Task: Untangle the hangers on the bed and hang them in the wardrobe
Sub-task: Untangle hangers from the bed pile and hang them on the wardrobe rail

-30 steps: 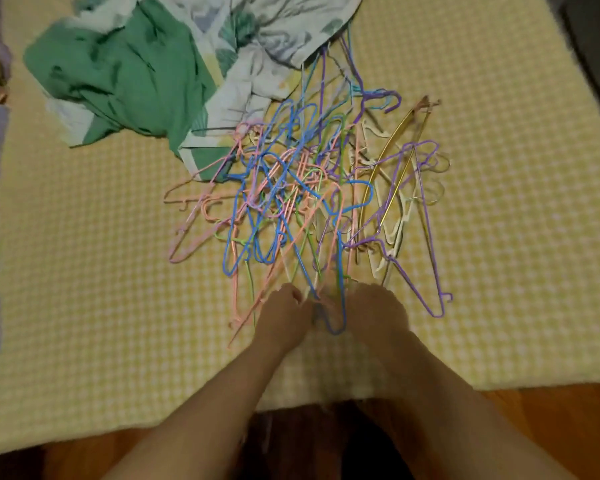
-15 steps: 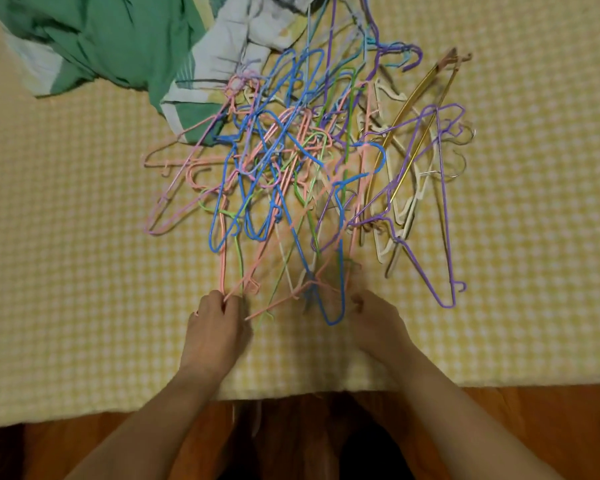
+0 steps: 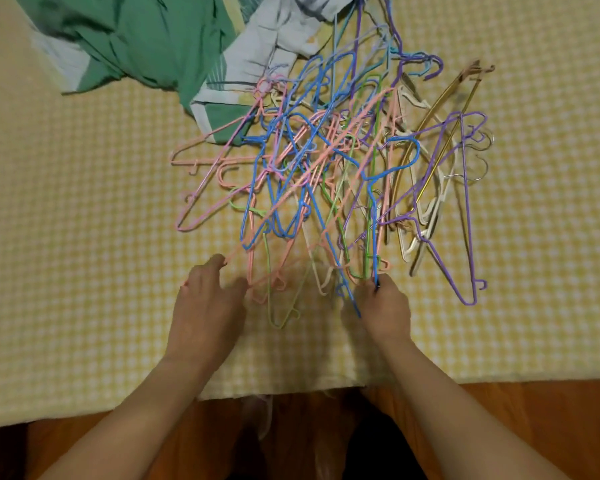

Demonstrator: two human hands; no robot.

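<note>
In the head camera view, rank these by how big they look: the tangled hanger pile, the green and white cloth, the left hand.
1. Tangled hanger pile, widest spread.
2. Green and white cloth, cut off by the top edge, so its rank against the pile is unsure.
3. Left hand, smallest, though nearest the camera.

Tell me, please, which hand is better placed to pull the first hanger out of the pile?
Probably the left hand. It pinches a pink hanger at the pile's near left edge, with few wires over that end. The right hand grips a blue hanger running through the crowded middle.
</note>
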